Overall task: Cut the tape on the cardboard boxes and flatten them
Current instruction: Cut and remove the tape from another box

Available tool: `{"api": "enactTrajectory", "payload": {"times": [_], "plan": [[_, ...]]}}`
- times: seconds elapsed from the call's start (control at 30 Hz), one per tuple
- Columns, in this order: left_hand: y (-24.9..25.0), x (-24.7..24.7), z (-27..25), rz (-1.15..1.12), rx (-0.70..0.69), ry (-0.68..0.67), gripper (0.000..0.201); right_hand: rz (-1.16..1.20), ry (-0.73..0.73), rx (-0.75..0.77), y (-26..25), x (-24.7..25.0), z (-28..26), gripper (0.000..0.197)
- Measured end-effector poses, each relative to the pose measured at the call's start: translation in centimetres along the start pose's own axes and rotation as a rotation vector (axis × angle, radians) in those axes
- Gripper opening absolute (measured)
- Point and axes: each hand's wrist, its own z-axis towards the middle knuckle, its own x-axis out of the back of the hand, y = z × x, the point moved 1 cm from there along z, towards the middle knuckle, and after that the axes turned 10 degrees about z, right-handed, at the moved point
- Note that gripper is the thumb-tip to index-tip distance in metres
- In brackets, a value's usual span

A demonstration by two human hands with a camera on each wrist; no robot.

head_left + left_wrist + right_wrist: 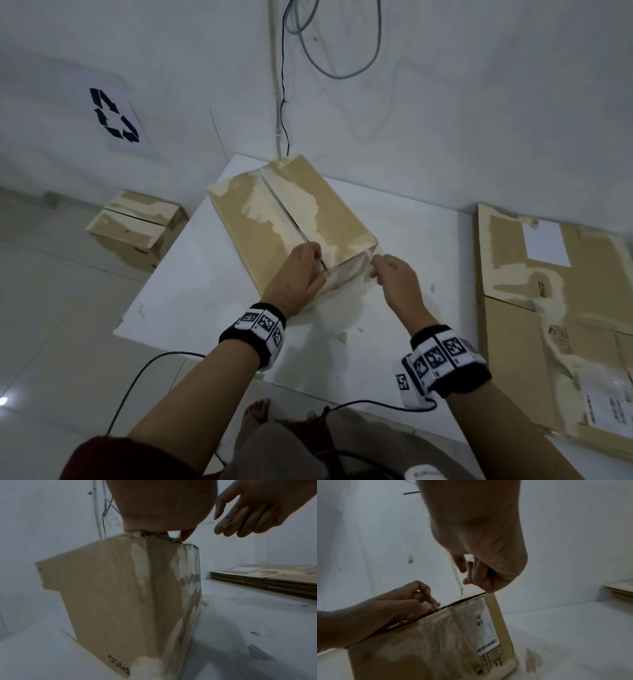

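A taped cardboard box (284, 212) stands on the white table (205, 308), with a seam running down the middle of its top. My left hand (313, 260) is at the near end of that seam, its fingers (428, 604) curled into the gap and gripping the edge of the left top flap. My right hand (380, 270) hovers beside the box's near right corner with its fingers curled, apart from the cardboard. A small green object (230, 519) peeks out between its fingers. A shipping label (486, 628) is on the box's near side.
A stack of flattened cardboard (555, 308) lies on the right of the table. Another taped box (137, 222) sits on the floor to the left, below a recycling sign (114, 114). Cables (284, 102) hang down the wall behind the box.
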Motion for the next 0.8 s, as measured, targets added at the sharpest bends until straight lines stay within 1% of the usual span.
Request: {"api": "enactTrajectory", "payload": {"times": [0.03,0.07,0.1,0.17,0.2,0.3,0.37,0.43,0.47,0.5,0.53,0.6,0.63,0.67,0.7,0.77,0.8], "plan": [[0.0,0.1,0.0,0.013,0.004,-0.025,0.028,-0.012,0.017,0.051,-0.3,0.1,0.2,0.036],[0.0,0.1,-0.2,0.023,-0.003,-0.057,0.03,-0.064,0.005,0.103,-0.7,-0.2,0.4,0.031],[-0.1,0.2,-0.4,0.03,-0.024,-0.094,0.032,-0.129,-0.01,0.177,-1.1,-0.7,0.8,0.03],[-0.1,0.4,-1.0,0.017,-0.091,-0.154,0.034,-0.253,-0.03,0.322,-1.5,-2.3,2.1,0.04],[0.0,0.7,-1.3,0.007,-0.129,-0.171,0.034,-0.32,-0.038,0.347,-1.6,-3.1,2.7,0.045],[0.2,1.9,-1.8,0.033,-0.196,-0.216,0.032,-0.462,-0.057,0.303,-1.5,-4.8,4.5,0.063],[-0.2,3.0,-2.1,0.08,-0.232,-0.251,0.034,-0.5,-0.079,0.247,-1.2,-4.9,5.6,0.086],[-1.0,3.9,-2.6,0.145,-0.27,-0.229,0.037,-0.426,-0.134,0.192,-1.2,-4.4,6.1,0.109],[-1.6,4.4,-3.0,0.182,-0.273,-0.179,0.038,-0.38,-0.16,0.179,-1.2,-4.2,6.1,0.113],[-2.1,4.8,-3.3,0.215,-0.252,-0.097,0.037,-0.362,-0.179,0.183,-1.2,-4.2,6.0,0.112],[-2.7,5.4,-3.7,0.241,-0.202,0.011,0.035,-0.392,-0.189,0.2,-1.2,-4.3,5.8,0.105],[-3.8,6.7,-4.2,0.333,-0.032,0.227,0.031,-0.54,-0.171,0.292,-1.0,-5.0,4.9,0.083],[-4.3,7.3,-4.3,0.411,0.051,0.291,0.026,-0.609,-0.142,0.353,-0.9,-5.5,4.2,0.073],[-4.9,7.7,-4.2,0.485,0.128,0.304,0.022,-0.659,-0.112,0.415,-0.7,-5.9,3.5,0.065],[-5.3,7.9,-3.9,0.539,0.202,0.282,0.02,-0.68,-0.084,0.481,-0.4,-6.4,2.7,0.059],[-5.4,7.8,-3.1,0.571,0.333,0.168,0.015,-0.651,-0.038,0.603,0.1,-6.9,1.6,0.047],[-5.0,7.8,-2.6,0.576,0.392,0.121,0.011,-0.633,-0.022,0.64,0.2,-6.9,1.3,0.042]]}}
